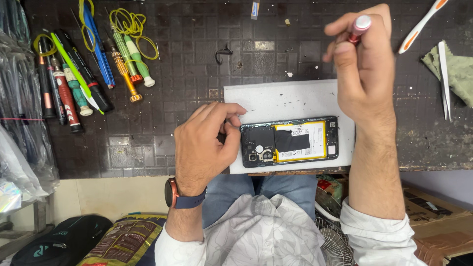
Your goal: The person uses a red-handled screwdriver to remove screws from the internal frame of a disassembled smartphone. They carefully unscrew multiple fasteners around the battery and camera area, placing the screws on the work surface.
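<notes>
An opened smartphone (290, 142) lies face down on a white mat (276, 98), its back cover off and a yellow-edged battery with black tape showing. My left hand (204, 145) rests at the phone's left end, fingers curled against its edge. My right hand (362, 64) is raised above the mat's right side, closed around a red-handled screwdriver (359, 27) with a silver cap; its tip is hidden behind my hand.
Several screwdrivers (74, 83) and yellow rubber bands (128, 24) lie at the back left of the dark workbench (197, 54). A white-and-orange toothbrush (419, 27), tweezers (443, 79) and a green cloth (458, 69) sit at the right. Plastic bags (19, 148) hang at the left.
</notes>
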